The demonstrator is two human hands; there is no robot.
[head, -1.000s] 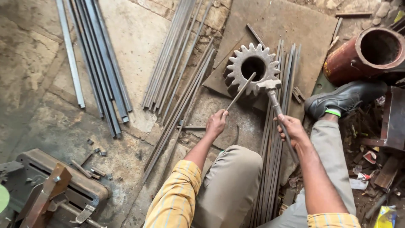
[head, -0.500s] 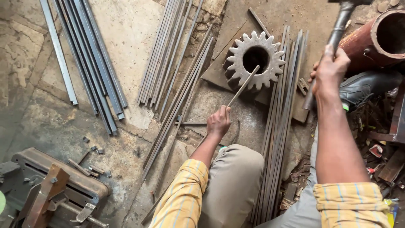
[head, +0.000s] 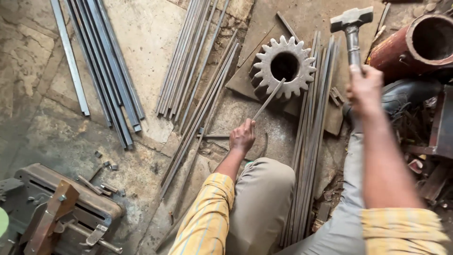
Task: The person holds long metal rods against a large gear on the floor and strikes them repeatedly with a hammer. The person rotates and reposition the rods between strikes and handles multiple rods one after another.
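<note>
We see the left hand point(head: 242, 136) gripping a thin rod point(head: 269, 98) whose far tip rests on the gear point(head: 282, 67) ahead, while the right hand point(head: 364, 89) clenches the raised hammer point(head: 351, 21) beyond it.

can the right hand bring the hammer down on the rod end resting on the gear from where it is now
Probably yes. The right hand holds the hammer raised just right of the gear, and nothing lies between them. The left hand grips the thin rod low, well away from the gear.
</note>
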